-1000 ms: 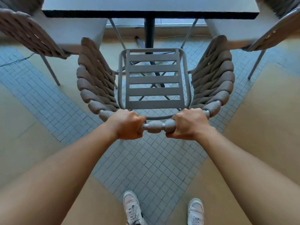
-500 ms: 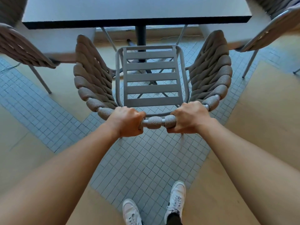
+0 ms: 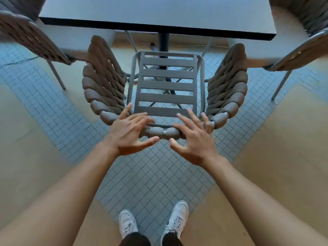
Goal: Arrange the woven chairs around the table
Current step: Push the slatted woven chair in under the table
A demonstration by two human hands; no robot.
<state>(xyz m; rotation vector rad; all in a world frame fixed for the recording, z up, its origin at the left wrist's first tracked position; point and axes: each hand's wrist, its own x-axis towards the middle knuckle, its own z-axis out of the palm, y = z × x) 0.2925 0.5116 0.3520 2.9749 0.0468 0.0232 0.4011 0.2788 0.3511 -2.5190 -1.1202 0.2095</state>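
Observation:
A woven chair [image 3: 166,86] with a grey slatted seat and thick brown rope back stands right in front of me, its seat front reaching the near edge of the dark square table [image 3: 156,13]. My left hand [image 3: 129,134] hovers over the left part of the chair's top rail, fingers spread, holding nothing. Over the right part of the rail my right hand [image 3: 193,139] is spread the same way, clear of the rope.
A second woven chair [image 3: 33,38] stands at the table's left side and a third [image 3: 301,54] at its right. The table's black pedestal [image 3: 164,41] rises behind the seat. My white shoes [image 3: 127,224] stand on the small-tiled floor strip.
Both hands have let go of the chair's top rail and opened. The chair moved a little forward toward the table before the release.

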